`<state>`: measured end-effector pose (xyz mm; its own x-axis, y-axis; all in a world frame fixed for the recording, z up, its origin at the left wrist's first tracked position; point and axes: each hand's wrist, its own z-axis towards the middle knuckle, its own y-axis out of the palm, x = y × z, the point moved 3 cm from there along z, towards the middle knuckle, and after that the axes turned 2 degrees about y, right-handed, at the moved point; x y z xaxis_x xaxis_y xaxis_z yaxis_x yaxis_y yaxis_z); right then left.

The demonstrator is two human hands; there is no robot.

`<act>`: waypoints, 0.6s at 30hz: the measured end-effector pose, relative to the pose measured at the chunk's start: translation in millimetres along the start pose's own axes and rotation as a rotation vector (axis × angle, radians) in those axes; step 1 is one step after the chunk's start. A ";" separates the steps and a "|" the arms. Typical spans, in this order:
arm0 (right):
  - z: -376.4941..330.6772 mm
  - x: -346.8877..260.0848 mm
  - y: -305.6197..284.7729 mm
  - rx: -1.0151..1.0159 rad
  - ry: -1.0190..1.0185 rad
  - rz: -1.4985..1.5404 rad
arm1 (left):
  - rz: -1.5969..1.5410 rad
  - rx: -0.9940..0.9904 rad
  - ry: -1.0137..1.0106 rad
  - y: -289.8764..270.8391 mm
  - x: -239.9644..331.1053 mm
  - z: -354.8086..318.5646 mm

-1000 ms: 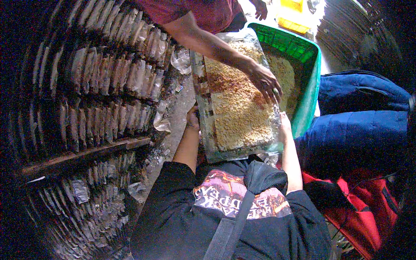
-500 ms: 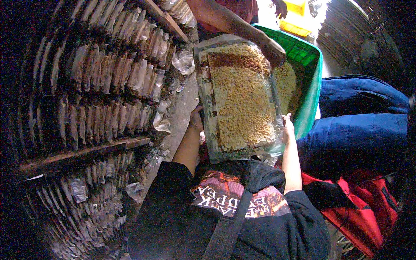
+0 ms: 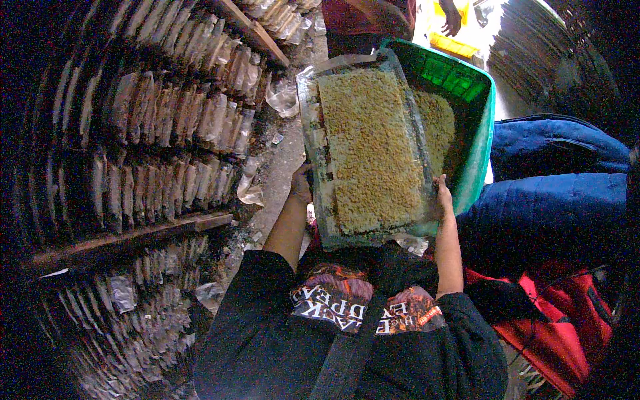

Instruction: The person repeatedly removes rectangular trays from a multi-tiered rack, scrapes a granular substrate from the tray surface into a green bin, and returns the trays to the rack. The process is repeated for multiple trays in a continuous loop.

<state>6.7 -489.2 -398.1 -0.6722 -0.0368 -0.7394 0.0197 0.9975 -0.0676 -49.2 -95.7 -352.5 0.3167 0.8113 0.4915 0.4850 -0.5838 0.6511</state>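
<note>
Our left hand [image 3: 303,181] grips the left edge of a shallow rectangular tray [image 3: 308,107], and our right hand [image 3: 443,193] grips its right edge, thumb up along the side; the fingers beneath are mostly hidden. We have this one tray in front of our chest, its far right part overlapping the green plastic tub [image 3: 477,150]; whether the two touch, we cannot tell.

Across the tray lies a fairly even, crumbly layer of pale granules [image 3: 373,147], with glossy clear film around the margins. We count one green tub, deep and straight-sided, its inner far wall ribbed; a sloping heap of similar granules [image 3: 437,127] lies inside. Beyond it we see one yellow plastic crate [image 3: 460,45] in glaring light, and near that a co-worker's hand [image 3: 452,20], hanging loosely, nothing visible in it.

To our left, flat film-wrapped slabs [image 3: 177,113] stand on edge in at least four rows, too many to count. Two rough wooden beams [image 3: 153,235] run among them, and crumpled clear film [image 3: 249,190] lies on the gritty floor [image 3: 277,160]. To our right are quilted blue fabric [image 3: 547,207] and, nearer us, smoother red fabric [image 3: 553,347].
</note>
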 end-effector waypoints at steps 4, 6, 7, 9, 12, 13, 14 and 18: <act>43.5 35.1 -23.5 -0.009 0.011 -0.130 | 0.038 0.051 0.034 -2.4 0.2 11.9; 45.2 31.9 -23.0 0.017 -0.045 -0.192 | 0.048 0.058 0.051 -5.2 2.2 13.5; 44.1 27.6 -20.2 0.026 -0.075 -0.225 | 0.050 0.063 0.063 -6.4 4.3 12.7; 44.7 23.2 -24.3 0.109 -0.130 -0.428 | 0.031 0.007 -0.031 0.0 1.1 10.7; 11.8 -10.5 8.5 0.007 -0.318 -0.037 | -0.025 -0.010 -0.039 -4.6 22.1 -10.2; -11.9 -36.1 28.4 -0.081 -0.273 0.025 | -0.116 0.016 0.025 -43.4 16.2 5.0; -9.4 -29.8 29.3 0.040 -0.327 -0.042 | -0.114 0.008 0.104 -89.6 7.7 34.4; 28.6 -34.4 -10.8 -0.293 -0.313 -0.052 | -0.104 -0.036 0.153 -37.4 21.5 3.2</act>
<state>50.8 -500.4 -391.1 -0.4091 -0.0585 -0.9106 -0.2493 0.9671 0.0498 -57.9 -56.4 -368.1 0.1376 0.8547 0.5005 0.4786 -0.4998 0.7219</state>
